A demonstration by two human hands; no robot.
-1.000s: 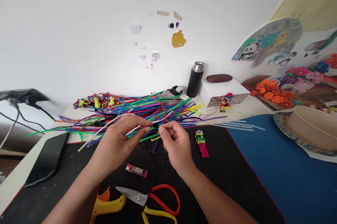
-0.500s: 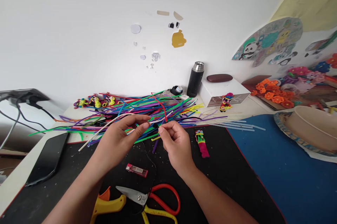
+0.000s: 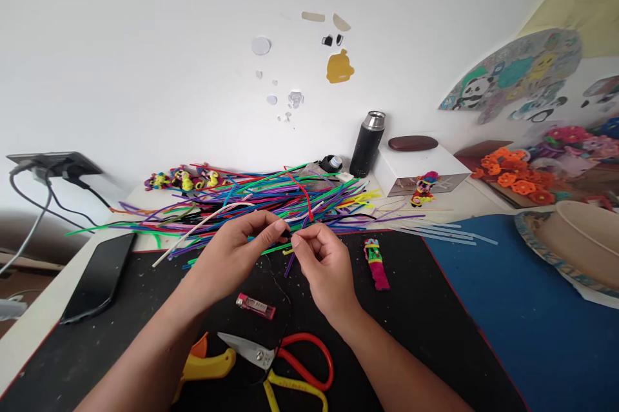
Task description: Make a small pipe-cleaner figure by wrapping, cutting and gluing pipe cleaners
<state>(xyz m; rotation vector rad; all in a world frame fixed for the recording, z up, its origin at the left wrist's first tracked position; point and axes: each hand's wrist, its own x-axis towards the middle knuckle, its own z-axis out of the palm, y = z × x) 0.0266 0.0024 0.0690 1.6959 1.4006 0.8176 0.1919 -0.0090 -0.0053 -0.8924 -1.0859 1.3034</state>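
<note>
My left hand [image 3: 242, 247] and my right hand [image 3: 326, 264] meet above the black mat, fingers pinched. Between their fingertips is a small black piece [image 3: 286, 233], partly hidden, gripped from both sides. Behind them lies a wide heap of coloured fuzzy stems [image 3: 261, 189]. Below, a pink lighter [image 3: 256, 306] rests on the mat, with open scissors [image 3: 261, 356] that have one red and one yellow handle. A yellow tool [image 3: 207, 367] is partly covered by my left forearm. To the right of my right hand lies a small magenta and green figure [image 3: 376, 265].
A phone [image 3: 99, 276] lies at the left. At the back stand a black bottle [image 3: 367, 144] and a white box [image 3: 416, 170] with a brown case on top, a small figure [image 3: 424, 188] before it. A bowl [image 3: 580, 238] is at the right.
The fingers of my left hand have moved right, closing in on the black piece near my right fingertips. The view has shifted slightly, so the background sits farther right.
</note>
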